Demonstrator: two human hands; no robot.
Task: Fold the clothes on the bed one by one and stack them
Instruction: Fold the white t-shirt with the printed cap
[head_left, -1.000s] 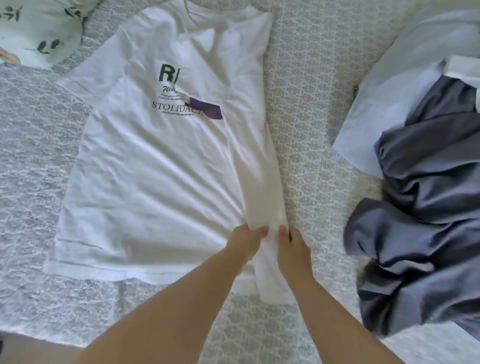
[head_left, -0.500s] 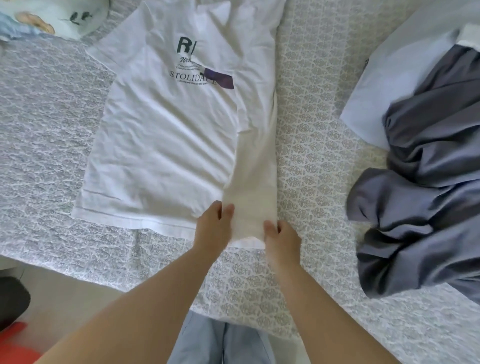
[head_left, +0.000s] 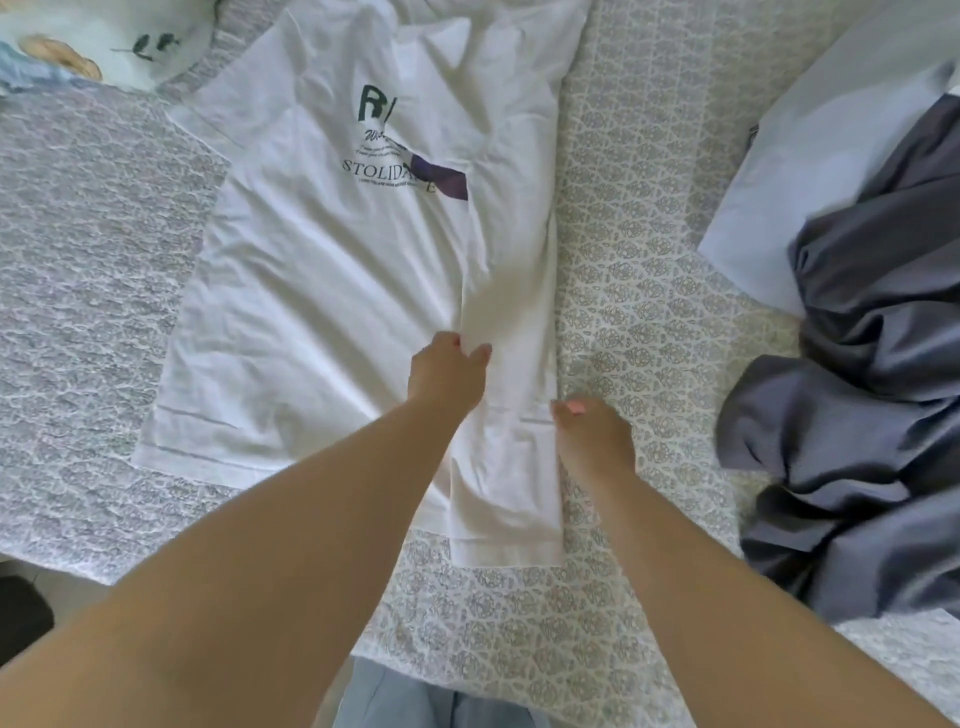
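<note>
Both hands are laid on a white T-shirt (head_left: 322, 291) spread flat on the patterned bedspread (head_left: 649, 270): its folded-over edge is pinched by the left hand (head_left: 447, 371), while its right fold is touched by the right hand (head_left: 595, 434), fingers curled; its grasp cannot be told. Grey clothes (head_left: 872, 415) are heaped at far right.

Both hands (head_left: 447, 376) on white T-shirt (head_left: 322, 291)

You've got one wide head-worn view, looking forward and steeply down over the bed (head_left: 649, 218) from its near edge, close in above your forearms, with a strip of floor (head_left: 67, 587) showing bottom left.
</note>
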